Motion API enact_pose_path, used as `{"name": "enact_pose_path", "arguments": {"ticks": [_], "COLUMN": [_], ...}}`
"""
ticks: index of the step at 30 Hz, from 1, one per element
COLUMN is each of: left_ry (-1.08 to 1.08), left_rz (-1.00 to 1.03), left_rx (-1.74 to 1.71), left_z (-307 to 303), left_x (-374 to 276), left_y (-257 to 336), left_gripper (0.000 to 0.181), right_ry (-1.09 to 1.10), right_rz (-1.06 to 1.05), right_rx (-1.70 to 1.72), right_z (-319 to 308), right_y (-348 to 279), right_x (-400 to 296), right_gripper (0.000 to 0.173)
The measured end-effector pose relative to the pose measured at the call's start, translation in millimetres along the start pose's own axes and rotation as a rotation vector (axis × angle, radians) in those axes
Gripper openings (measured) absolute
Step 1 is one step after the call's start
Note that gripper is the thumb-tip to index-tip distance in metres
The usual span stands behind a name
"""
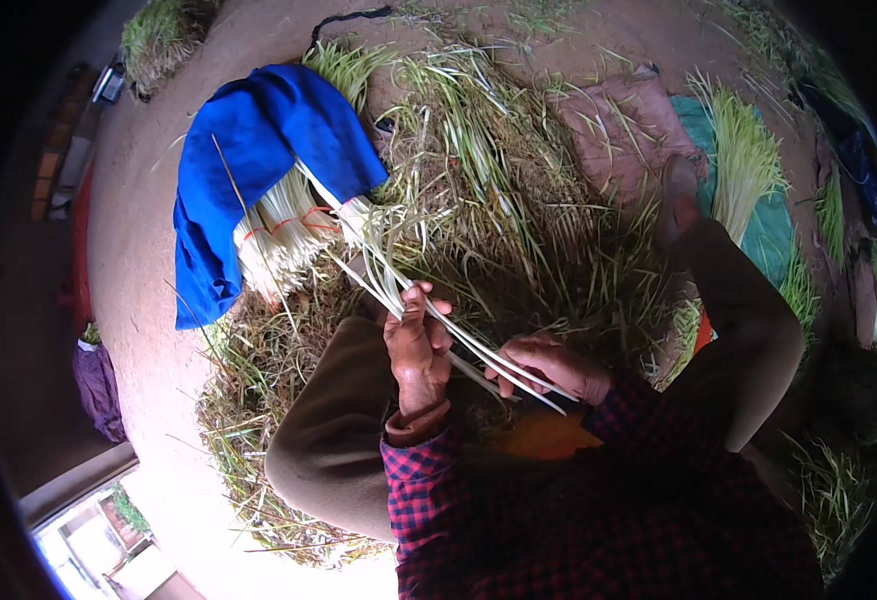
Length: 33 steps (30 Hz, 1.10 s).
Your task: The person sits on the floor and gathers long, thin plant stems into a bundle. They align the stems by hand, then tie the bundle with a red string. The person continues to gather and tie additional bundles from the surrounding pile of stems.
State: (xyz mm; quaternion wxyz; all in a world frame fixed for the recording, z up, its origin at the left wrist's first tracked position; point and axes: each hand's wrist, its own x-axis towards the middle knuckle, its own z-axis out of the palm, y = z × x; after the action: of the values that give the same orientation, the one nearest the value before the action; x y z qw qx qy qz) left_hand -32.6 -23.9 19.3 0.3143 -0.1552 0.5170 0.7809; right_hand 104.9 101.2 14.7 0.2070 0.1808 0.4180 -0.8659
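Several long, whitish vegetable stalks (pixel 476 344) are gripped in my left hand (pixel 416 337), in front of my bent knees. Their leafy ends reach up and left towards the tied bundles; their bare white ends slant down to the right. My right hand (pixel 551 367) is at those lower ends, fingers curled beside and behind the stalks; whether it pinches any is hidden. Left of the pile lie bundles of pale stalks (pixel 288 217), bound with red ties. A blue cloth (pixel 251 142) covers their upper part.
Loose, uncleaned stalks with dry leaves (pixel 498 165) are heaped ahead of me. Pale-green stalks (pixel 742 157) lie on a teal sheet (pixel 772 225) at right, beside a pinkish cloth (pixel 618 127). Trimmings (pixel 243 450) surround my left knee. A purple wrapped bundle (pixel 99 394) stands at far left.
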Motion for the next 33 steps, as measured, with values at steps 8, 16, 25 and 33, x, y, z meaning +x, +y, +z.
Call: {"name": "enact_pose_path", "arguments": {"ticks": [8, 16, 25, 33], "left_ry": [0.072, 0.018, 0.066, 0.117], "left_rz": [0.002, 0.024, 0.067, -0.074], "left_rx": [0.139, 0.108, 0.147, 0.108], "left_z": [0.3, 9.8, 16.9, 23.7], "left_x": [4.3, -0.4, -3.7, -5.8], "left_y": [-4.0, -11.8, -17.3, -16.5], "left_gripper": [0.018, 0.021, 0.020, 0.018], "right_ry": [-0.002, -0.034, 0.810, 0.796], "right_rz": [0.027, 0.018, -0.218, 0.120], "right_rx": [-0.238, -0.495, -0.857, -1.264], "right_z": [4.1, -3.0, -90.3, -123.4], "right_y": [-11.3, -3.6, 37.1, 72.1], "right_x": [-4.4, 4.1, 51.7, 76.8], "right_gripper": [0.024, 0.027, 0.024, 0.023]}}
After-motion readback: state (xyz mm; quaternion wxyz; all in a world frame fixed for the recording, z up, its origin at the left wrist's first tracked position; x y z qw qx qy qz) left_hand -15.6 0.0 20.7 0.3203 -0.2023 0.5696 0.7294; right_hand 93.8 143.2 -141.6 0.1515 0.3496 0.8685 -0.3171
